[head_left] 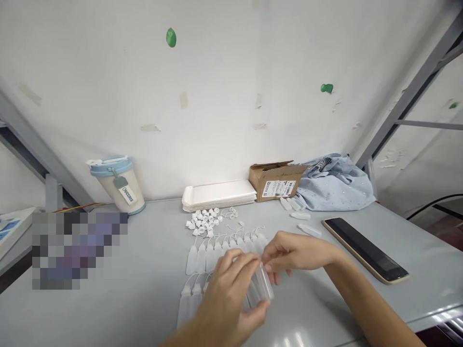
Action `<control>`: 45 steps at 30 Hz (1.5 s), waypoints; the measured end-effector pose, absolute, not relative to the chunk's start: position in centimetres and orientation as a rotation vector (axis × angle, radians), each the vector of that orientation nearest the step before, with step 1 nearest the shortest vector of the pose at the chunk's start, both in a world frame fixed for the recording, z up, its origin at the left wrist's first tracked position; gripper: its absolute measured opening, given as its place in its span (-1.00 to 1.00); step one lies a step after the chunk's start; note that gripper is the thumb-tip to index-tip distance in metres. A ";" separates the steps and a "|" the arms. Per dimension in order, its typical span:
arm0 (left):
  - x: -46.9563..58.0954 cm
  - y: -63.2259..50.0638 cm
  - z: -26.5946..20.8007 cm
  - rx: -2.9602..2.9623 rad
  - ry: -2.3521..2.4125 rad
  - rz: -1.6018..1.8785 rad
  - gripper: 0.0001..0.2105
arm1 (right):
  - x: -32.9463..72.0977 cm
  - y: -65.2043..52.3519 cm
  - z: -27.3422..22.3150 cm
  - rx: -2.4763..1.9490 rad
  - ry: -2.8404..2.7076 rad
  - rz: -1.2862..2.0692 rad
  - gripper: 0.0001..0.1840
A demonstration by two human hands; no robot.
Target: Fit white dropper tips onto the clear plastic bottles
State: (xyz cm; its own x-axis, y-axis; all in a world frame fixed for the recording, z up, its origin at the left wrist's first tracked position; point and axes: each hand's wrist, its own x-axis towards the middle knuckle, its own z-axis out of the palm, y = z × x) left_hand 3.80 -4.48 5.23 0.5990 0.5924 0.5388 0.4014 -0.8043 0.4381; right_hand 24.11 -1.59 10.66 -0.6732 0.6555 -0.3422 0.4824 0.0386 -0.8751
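My left hand point(231, 289) is closed around a clear plastic tube-like piece point(265, 282), its thumb at the lower end and its fingers along the top. At the upper end of that piece, my right hand point(294, 251) has its fingers pinched together. What sits between those fingertips is hidden. Below and behind my hands lie rows of translucent flat tubes point(201, 260) with white necks and thin white strings. My left hand covers part of the nearer row.
White caps point(205, 220) lie piled behind the rows, beside loose strings point(230, 212). Farther back are white padded envelopes point(220, 193), a cardboard box point(277, 182) and blue cloth point(333, 188). Loose tubes point(309, 230) and a phone point(365, 248) lie right; a tumbler point(119, 185) stands left.
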 end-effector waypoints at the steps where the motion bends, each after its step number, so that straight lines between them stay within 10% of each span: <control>1: 4.1 -4.7 5.0 2.541 0.778 0.997 -0.56 | 24.4 -1.7 10.9 -1.203 -2.227 1.737 -0.74; 45: 4.1 -5.4 4.5 2.544 0.964 0.600 -0.64 | 24.7 -0.1 8.6 -1.249 -2.339 1.925 -0.87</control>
State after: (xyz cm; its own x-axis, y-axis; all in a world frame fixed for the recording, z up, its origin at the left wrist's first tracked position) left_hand 4.10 -5.42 4.48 0.6781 0.6871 0.2608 0.5373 -0.7056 0.4621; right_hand 24.72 -0.07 8.59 -0.7017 0.4625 -0.5420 0.6209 0.0239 -0.7835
